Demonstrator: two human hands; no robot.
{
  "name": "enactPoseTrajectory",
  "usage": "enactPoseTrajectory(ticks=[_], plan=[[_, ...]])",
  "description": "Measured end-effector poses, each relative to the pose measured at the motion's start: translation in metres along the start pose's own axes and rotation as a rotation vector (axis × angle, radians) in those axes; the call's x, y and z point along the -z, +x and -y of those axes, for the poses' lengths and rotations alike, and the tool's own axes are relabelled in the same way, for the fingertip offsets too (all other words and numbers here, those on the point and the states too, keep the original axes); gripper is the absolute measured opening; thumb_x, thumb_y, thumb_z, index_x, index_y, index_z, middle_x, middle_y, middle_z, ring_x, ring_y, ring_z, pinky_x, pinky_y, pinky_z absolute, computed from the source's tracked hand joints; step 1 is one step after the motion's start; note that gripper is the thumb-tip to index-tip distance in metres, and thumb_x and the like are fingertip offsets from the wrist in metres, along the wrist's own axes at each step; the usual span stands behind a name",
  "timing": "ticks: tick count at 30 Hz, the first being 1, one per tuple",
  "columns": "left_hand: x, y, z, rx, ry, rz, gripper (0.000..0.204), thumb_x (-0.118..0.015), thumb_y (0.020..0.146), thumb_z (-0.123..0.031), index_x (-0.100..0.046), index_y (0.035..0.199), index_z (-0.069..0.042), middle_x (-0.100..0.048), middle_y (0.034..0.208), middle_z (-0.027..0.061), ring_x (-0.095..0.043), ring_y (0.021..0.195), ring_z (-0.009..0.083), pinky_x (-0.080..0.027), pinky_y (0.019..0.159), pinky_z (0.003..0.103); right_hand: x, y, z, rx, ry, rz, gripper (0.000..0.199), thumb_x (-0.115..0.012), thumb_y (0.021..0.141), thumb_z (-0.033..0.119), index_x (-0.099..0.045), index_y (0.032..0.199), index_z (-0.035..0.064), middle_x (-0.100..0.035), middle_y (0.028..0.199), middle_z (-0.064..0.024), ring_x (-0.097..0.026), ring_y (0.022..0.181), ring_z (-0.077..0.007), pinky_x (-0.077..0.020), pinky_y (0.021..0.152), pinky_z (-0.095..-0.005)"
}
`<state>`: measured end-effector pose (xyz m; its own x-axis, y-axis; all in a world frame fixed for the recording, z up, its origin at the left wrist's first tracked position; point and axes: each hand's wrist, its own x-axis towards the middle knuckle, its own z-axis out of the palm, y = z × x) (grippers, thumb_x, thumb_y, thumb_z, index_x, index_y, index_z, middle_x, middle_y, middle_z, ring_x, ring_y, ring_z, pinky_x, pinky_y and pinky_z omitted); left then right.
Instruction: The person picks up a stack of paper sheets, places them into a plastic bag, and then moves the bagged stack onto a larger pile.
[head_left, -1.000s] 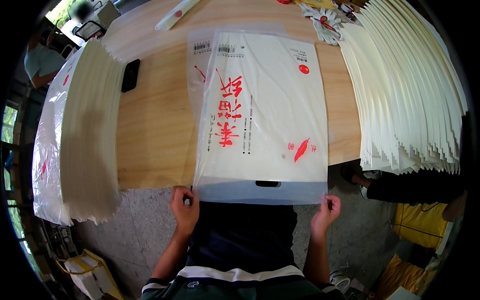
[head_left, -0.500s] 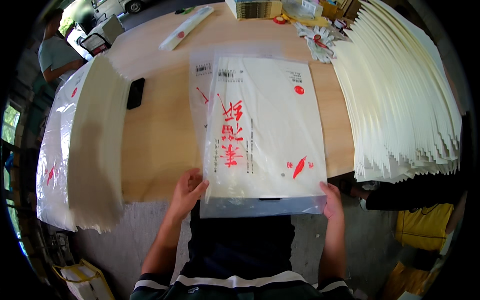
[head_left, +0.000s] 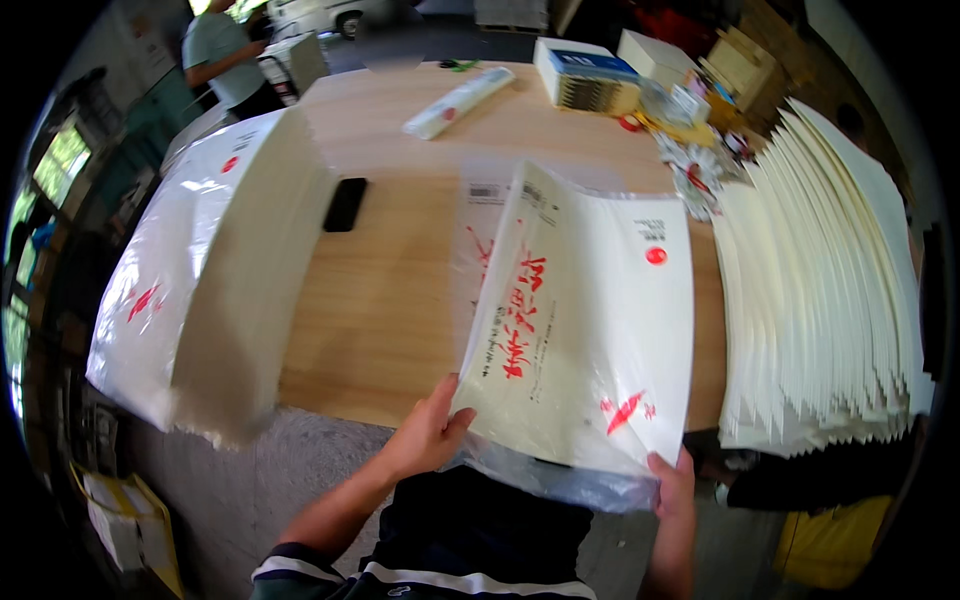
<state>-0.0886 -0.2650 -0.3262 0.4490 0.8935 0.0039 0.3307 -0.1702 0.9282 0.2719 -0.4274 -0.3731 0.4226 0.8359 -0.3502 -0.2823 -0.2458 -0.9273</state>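
Both my hands grip the near end of a clear plastic bag (head_left: pixel 610 300) with white paper inside and red and black print on it. At its near left corner my left hand (head_left: pixel 432 432) is closed, thumb on top. My right hand (head_left: pixel 674 480) pinches the near right corner. The packet is tilted and bowed, its left side raised off the table. A loose flap of clear plastic (head_left: pixel 560 475) hangs past the paper at my waist. Under the packet's left side, another printed plastic bag (head_left: pixel 478 215) lies flat on the table.
A tall stack of bagged paper packets (head_left: pixel 150 260) stands at left, beside a black phone (head_left: pixel 345 204). Fanned white sheets (head_left: pixel 810 300) are piled high at right. Farther back are a plastic roll (head_left: pixel 460 103), a box (head_left: pixel 590 80) and gloves (head_left: pixel 690 172). A person (head_left: pixel 222 60) stands at far left.
The bagged paper, flatter before, is now lifted on its left side and bowed between my hands. My view has shifted, so the table's things appear farther right and lower.
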Motion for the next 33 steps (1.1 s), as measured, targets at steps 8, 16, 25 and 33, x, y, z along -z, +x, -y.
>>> enactPoseTrajectory(ticks=[8, 16, 25, 33], plan=[[0.148, -0.062, -0.141, -0.344, 0.373, -0.176, 0.049, -0.06, 0.095, -0.006, -0.039, 0.14, 0.0, -0.063, 0.107, 0.0197, -0.069, 0.071, 0.0253, -0.055, 0.061, 0.035, -0.113, -0.005, 0.031, 0.153, 0.298, 0.255, 0.065, -0.067, 0.081, 0.007, -0.042, 0.139, -0.0066, -0.058, 0.13, -0.0188, -0.059, 0.115, -0.0305, -0.047, 0.1, -0.0413], [0.42, -0.128, -0.148, 0.098, 0.236, -0.852, 0.049, -0.062, 0.089, -0.001, -0.051, 0.136, -0.003, -0.065, 0.104, 0.005, -0.065, 0.07, 0.0135, -0.054, 0.056, 0.028, -0.427, -0.016, 0.106, 0.076, 0.328, 0.819, 0.039, -0.062, 0.095, 0.016, -0.052, 0.13, 0.0021, -0.065, 0.115, -0.0103, -0.065, 0.096, -0.0206, -0.058, 0.073, -0.0387], [0.59, -0.236, 0.052, 0.72, 0.816, -0.697, 0.05, -0.068, 0.074, 0.004, -0.059, 0.122, -0.003, -0.065, 0.093, 0.0045, -0.063, 0.087, 0.0178, -0.053, 0.075, 0.037, -0.569, -0.118, 0.052, -0.139, -0.016, 1.052, 0.043, -0.058, 0.097, 0.025, -0.048, 0.127, -0.0052, -0.066, 0.101, -0.0157, -0.066, 0.091, -0.0191, -0.0535, 0.054, -0.0304], [0.588, -0.236, 0.068, 0.554, 0.79, -0.722, 0.041, -0.076, 0.073, -0.005, -0.063, 0.111, -0.001, -0.067, 0.093, 0.0112, -0.065, 0.081, 0.0226, -0.053, 0.073, 0.036, -0.547, -0.085, 0.056, -0.101, -0.044, 1.08, 0.059, -0.064, 0.093, 0.019, -0.04, 0.139, -0.0091, -0.068, 0.091, -0.0153, -0.064, 0.062, -0.0149, -0.0539, 0.055, -0.029]])
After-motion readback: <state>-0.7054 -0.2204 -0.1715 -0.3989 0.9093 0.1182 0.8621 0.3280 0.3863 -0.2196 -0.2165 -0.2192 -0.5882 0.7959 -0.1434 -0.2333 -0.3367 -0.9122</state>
